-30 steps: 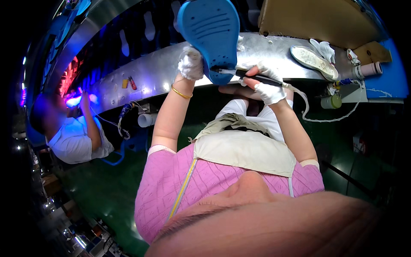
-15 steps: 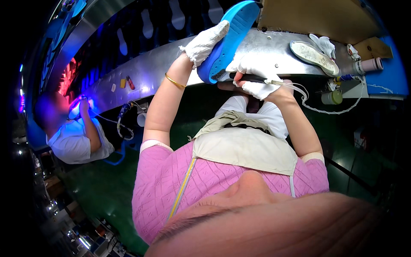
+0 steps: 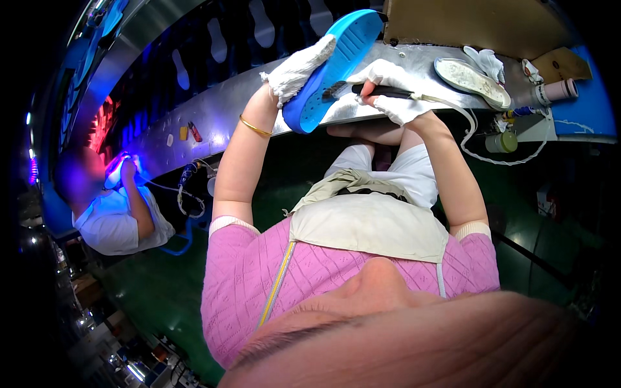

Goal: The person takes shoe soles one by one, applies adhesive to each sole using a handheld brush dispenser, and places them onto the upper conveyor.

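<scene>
In my white-gloved left hand is a blue shoe sole, gripped along its left edge and tilted with its wider end away from me. Its inner face shows grooves at the far end and small holes at the near end. My right hand, in a white glove with some bare fingertips, is closed on a brush with a black handle. A pale hose runs from the handle's end. The dark bristles lie at the sole's right edge, near its middle; whether they touch it I cannot tell.
A metal bench ledge runs under my hands, beside a dark conveyor carrying several soles. On the right lie a whitish sole-shaped piece, a crumpled glove and a greenish jar. A co-worker sits at left under blue light.
The sole has shifted slightly left and toward me in my left hand. The brush has moved from the near end up along the sole's right edge, and its bristles now show.
</scene>
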`<move>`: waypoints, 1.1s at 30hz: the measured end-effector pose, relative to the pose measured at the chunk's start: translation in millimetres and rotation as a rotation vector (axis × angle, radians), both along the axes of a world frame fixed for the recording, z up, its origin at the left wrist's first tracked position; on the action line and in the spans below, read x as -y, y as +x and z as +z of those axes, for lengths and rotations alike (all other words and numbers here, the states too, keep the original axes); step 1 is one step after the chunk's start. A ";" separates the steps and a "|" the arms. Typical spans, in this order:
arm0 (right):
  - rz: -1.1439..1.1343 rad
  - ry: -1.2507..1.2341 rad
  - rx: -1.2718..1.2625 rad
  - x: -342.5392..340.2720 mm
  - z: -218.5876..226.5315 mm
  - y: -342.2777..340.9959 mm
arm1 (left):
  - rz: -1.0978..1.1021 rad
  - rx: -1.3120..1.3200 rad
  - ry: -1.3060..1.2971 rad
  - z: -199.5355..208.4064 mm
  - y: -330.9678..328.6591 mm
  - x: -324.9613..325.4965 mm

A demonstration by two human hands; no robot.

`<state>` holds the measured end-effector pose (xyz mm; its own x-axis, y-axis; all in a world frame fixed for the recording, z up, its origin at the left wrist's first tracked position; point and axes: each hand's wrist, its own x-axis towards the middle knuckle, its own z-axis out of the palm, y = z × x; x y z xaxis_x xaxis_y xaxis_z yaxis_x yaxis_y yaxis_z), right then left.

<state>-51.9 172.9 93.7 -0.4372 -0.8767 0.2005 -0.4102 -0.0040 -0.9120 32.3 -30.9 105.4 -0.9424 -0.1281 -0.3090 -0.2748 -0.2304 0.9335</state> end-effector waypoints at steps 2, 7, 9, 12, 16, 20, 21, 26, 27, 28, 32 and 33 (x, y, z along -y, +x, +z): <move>0.020 0.096 0.052 -3.0 2.9 3.8 | 0.013 0.002 -0.031 -7.6 3.7 8.3; 0.053 -0.070 0.214 -14.7 14.9 -6.4 | 0.305 -0.314 0.046 -1.1 19.6 10.9; -0.051 -0.188 0.288 -16.6 16.4 -3.3 | 0.295 -0.591 0.433 17.8 27.8 2.3; -0.087 -0.286 0.397 -14.7 11.8 9.1 | 0.159 -0.309 0.796 -25.8 37.5 40.0; -0.216 -0.138 0.458 -13.9 -5.7 22.8 | 0.168 -0.265 0.923 -76.4 40.2 -1.3; -0.286 -0.370 0.413 -11.1 -21.6 19.2 | 0.089 -0.363 1.091 -79.3 54.6 -45.7; -0.321 -0.390 0.342 -7.5 -18.3 19.3 | 0.124 -0.360 1.069 -74.0 54.8 -56.7; -0.216 -0.437 0.232 2.1 -16.1 42.7 | 0.204 -0.387 1.073 -83.0 40.2 -78.7; -0.155 -0.366 0.208 -3.6 -16.5 47.8 | 0.197 -0.429 1.014 -76.8 37.2 -80.4; -0.188 -0.299 0.067 -6.7 -10.9 54.9 | 0.241 -0.405 0.977 -68.8 38.0 -82.3; -0.190 -0.326 0.401 -8.4 -2.4 51.3 | 0.280 -0.384 1.060 -74.6 40.8 -71.3; -0.193 -0.328 0.401 -6.0 -8.2 51.1 | 0.283 -0.361 0.910 -68.2 40.0 -74.1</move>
<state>-0.8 179.0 85.5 -0.6820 -0.6928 0.2342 -0.0519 -0.2736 -0.9604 72.3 43.2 37.2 -0.9701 -0.2194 -0.1036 0.1637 -0.9070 0.3879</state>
